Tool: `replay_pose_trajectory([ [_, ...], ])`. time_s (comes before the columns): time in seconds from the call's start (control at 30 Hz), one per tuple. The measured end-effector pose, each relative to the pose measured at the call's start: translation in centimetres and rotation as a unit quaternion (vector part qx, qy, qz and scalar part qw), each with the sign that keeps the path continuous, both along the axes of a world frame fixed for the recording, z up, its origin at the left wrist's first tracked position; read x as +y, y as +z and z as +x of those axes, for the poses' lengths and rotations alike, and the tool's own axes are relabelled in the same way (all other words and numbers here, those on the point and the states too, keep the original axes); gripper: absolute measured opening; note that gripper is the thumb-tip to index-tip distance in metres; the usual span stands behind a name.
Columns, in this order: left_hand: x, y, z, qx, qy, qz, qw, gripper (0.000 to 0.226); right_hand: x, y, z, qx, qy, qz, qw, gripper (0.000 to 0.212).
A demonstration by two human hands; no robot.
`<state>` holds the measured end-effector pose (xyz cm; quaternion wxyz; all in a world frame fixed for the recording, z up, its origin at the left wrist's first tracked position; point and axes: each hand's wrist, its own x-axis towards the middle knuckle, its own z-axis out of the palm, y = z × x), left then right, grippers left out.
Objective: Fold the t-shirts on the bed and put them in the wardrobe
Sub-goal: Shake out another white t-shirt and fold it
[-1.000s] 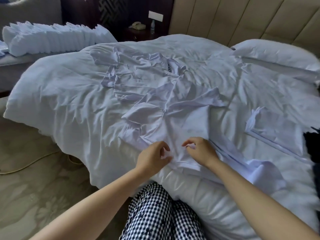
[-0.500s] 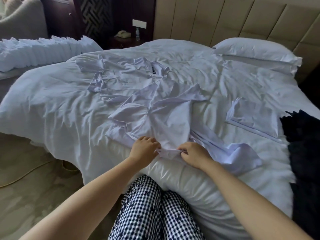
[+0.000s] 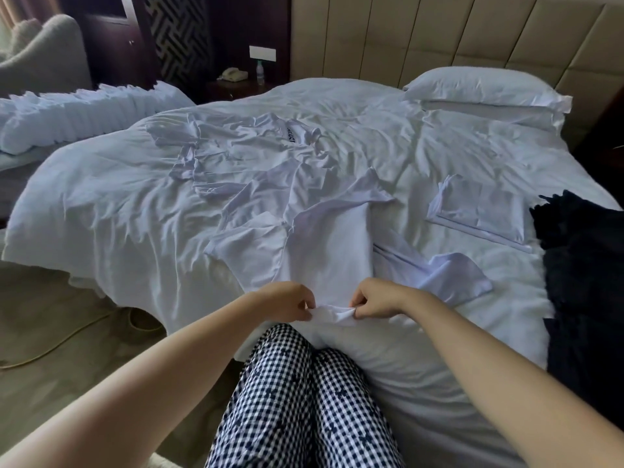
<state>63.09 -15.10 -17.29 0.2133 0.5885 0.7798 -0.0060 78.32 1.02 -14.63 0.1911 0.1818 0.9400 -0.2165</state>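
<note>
A white t-shirt (image 3: 324, 244) lies spread on the bed's white duvet (image 3: 101, 204), its hem at the near edge. My left hand (image 3: 290, 300) and my right hand (image 3: 378, 298) each pinch that hem, a short bunched strip of cloth stretched between them. A second white t-shirt (image 3: 236, 153) lies crumpled farther back, a dark printed label at its collar. Another piece of white cloth (image 3: 449, 275) sticks out to the right from under the near shirt. A folded white t-shirt (image 3: 483, 211) rests flat on the right side of the bed.
A dark fluffy cloth (image 3: 587, 282) covers the bed's right edge. A pillow (image 3: 483, 91) lies at the padded headboard. A row of folded white items (image 3: 77, 119) sits on a surface to the left. A nightstand with a phone (image 3: 233, 75) stands behind. My checked trousers (image 3: 297, 400) touch the bed.
Both hands have pulled the near shirt's hem toward me to the bed's edge and now hold it slightly raised and bunched. The view has tilted up and back.
</note>
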Motion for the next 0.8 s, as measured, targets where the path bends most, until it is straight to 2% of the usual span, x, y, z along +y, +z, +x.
replay_pose_trajectory([
  [0.1, -0.3, -0.1, 0.9, 0.009, -0.006, -0.003, 1.000, 0.034, -0.3, -0.3, 0.5, -0.001, -0.001, -0.023, 1.000, 0.009],
  [0.2, -0.1, 0.5, 1.0, 0.002, -0.010, -0.018, 1.000, 0.037, -0.4, 0.1, 0.4, -0.005, -0.029, -0.050, 0.998, 0.022],
  [0.3, 0.5, 1.1, 0.6, -0.016, -0.003, -0.019, 1.000, 0.037, -0.1, 1.0, -0.3, 0.039, -0.065, -0.066, 0.995, 0.023],
  [0.47, 2.9, 2.9, -1.4, -0.030, 0.057, 0.078, 0.995, 0.028, 2.5, 3.5, -2.0, 0.137, -0.098, 0.069, 0.983, 0.026],
  [0.63, 7.1, 4.9, -4.5, -0.012, 0.102, 0.173, 0.980, 0.028, 7.3, 5.3, -4.6, 0.188, -0.161, 0.092, 0.964, 0.033],
  [0.8, 12.3, 6.2, -8.2, -0.005, 0.111, 0.216, 0.970, 0.034, 13.3, 5.4, -8.2, 0.217, -0.182, 0.123, 0.951, 0.037],
])
